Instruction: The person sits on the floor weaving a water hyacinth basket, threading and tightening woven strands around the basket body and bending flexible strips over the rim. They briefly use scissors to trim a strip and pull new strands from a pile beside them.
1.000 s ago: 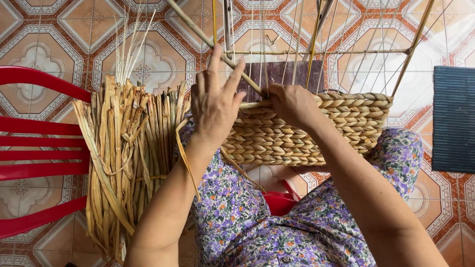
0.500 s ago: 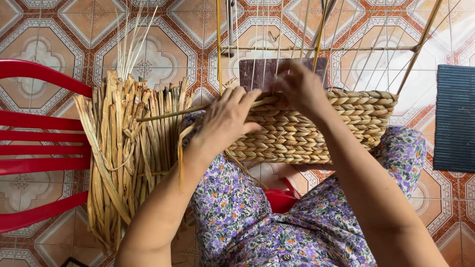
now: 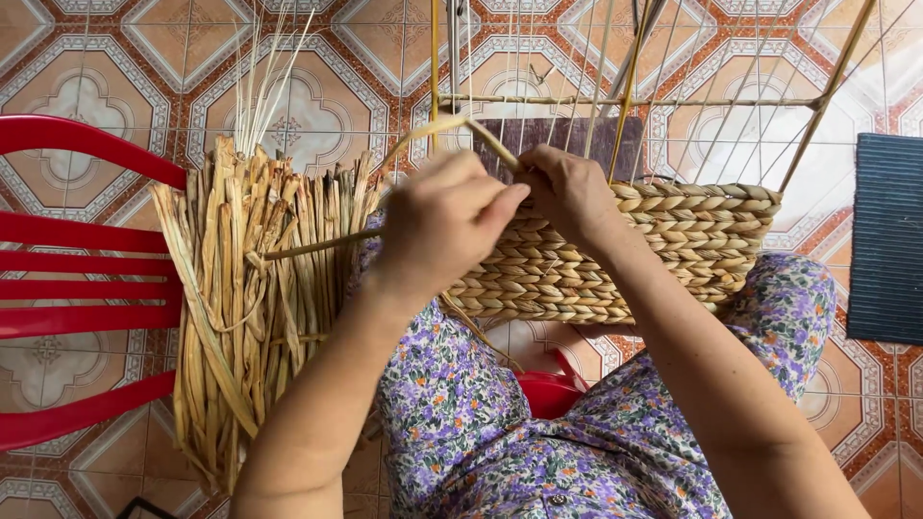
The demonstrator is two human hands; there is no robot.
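Where the half-woven basket (image 3: 615,259) rests on the lap, its left end is hidden behind the left hand (image 3: 444,226), which pinches a pale reed strand (image 3: 423,135). Right hand (image 3: 569,192) grips the same strand at the rim; fingertips obscured. Wire frame (image 3: 673,101) runs out of view above. Reed bundle (image 3: 255,288) leans on red chair (image 3: 77,279).

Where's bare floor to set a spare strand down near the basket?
Bare tile lies beyond the reed bundle, top left, and between the basket and the dark mat. Crowded: both hands, left and right, at the rim, and the wire frame above.
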